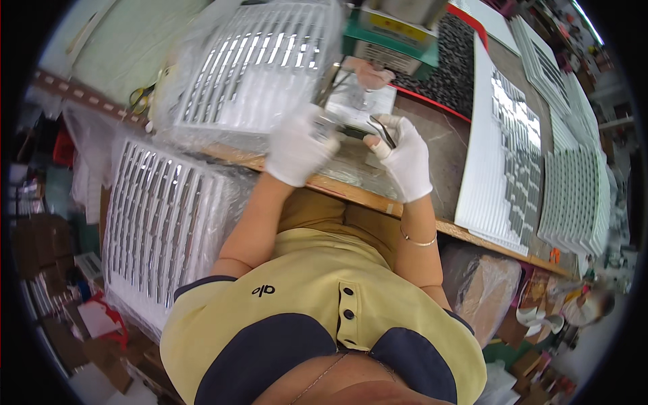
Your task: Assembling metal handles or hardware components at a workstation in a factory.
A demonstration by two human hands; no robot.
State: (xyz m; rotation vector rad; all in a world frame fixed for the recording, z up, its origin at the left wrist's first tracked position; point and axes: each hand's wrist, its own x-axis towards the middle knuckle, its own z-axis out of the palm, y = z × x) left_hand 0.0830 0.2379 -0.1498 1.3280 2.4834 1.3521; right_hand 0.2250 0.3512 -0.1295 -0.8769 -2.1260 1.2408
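1. Two gloved hands on my head feed, clock from view centre.
2. Left hand point(300, 147) at 11: fingers curled, motion-blurred; can't tell how far open or what they grip.
3. Right hand point(406, 158) at 1: fingers closed around dark tweezers point(385, 133). I can't read the tip gap.
4. White sheet point(378, 99) between 12 and 1, just beyond the hands, pink cloth point(370, 74) on it.
5. Green box point(426, 65) at 1: labelled carton point(398, 28) on or in it, can't tell which.
6. Clear plastic wraps a ribbed white tray point(260, 61) at 11, shiny strips along its rows. Second wrapped tray point(169, 223) at 9, same look.
7. White ribbed sheet point(478, 172) between 2 and 3, partly covered in silvery pieces; stacked panels point(574, 196) at 3.
8. Plastic-wrapped brown carton point(496, 290) at 4; contents hidden from me.
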